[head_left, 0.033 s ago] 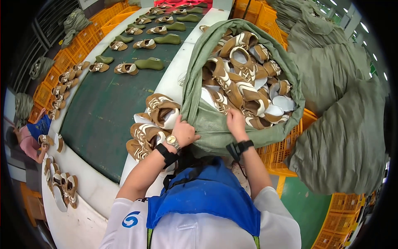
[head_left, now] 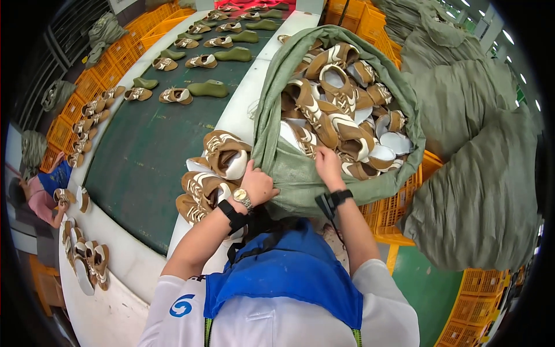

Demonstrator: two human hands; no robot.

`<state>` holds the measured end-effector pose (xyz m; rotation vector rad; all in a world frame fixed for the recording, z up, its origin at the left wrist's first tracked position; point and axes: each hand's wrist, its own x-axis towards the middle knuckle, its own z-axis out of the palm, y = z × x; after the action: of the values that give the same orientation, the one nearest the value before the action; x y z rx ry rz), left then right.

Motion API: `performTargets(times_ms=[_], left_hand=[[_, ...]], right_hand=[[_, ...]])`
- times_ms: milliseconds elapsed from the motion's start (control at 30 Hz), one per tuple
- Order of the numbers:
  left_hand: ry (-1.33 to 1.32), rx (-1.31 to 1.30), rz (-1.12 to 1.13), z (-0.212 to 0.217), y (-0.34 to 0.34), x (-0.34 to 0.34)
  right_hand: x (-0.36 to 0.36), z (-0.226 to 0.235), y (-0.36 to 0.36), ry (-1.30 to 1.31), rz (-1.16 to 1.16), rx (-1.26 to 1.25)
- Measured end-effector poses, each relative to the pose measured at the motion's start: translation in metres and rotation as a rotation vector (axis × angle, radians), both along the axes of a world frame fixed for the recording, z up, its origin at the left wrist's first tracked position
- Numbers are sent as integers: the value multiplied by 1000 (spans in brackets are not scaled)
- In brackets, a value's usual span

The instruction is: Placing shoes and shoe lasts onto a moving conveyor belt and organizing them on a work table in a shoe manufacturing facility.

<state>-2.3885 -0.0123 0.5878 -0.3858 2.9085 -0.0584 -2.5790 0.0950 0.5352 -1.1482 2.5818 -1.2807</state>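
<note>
A big green woven sack [head_left: 289, 179] gapes open in front of me, heaped with brown-and-white lace-up sneakers [head_left: 347, 124]. My left hand [head_left: 258, 186] is closed on the sack's near left rim, its thumb beside the shoes on the white ledge. Over the near rim reaches my right hand [head_left: 329, 166]. Its fingers are bent together at the end of a sneaker [head_left: 300, 139] lying at the near left of the heap; the fingertips are partly hidden. Just left of my left hand, several more sneakers [head_left: 222, 153] sit bunched on the ledge.
A green conveyor belt [head_left: 150, 150] at left carries sneakers and green shoe lasts [head_left: 208, 88]. Orange crates [head_left: 399, 208] stand under and beyond the sack. Full grey-green sacks [head_left: 480, 191] crowd the right side. A person [head_left: 49, 194] handles a shoe at far left.
My right hand has shifted very slightly up and left against the sneaker. My left hand, the sack and the shoes on the belt look unmoved.
</note>
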Motion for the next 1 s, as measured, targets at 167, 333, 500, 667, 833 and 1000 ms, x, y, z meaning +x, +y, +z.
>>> performTargets(times_ms=[167,333,500,667,833,1000], left_hand=[[467,29,-111,-13,3,-21],[624,-81,-154,-19,-8,-25],[248,0,-24,-40,-19,-8],[117,-41,7,-33,-17,-11],[251,75,8,-3,-10,-13],[410,169,16,21,-13,-14]], right_hand=[[-16,-29,-80,-259,117,3],[-20,-19,-88,-345,132,-20],[-24,17,-44,-416,22,-425],[-15,104,-2,-557,15,-1116],[-34,133,36,-847,126,-1453],[-38,109,45,-1246,112,-1506]])
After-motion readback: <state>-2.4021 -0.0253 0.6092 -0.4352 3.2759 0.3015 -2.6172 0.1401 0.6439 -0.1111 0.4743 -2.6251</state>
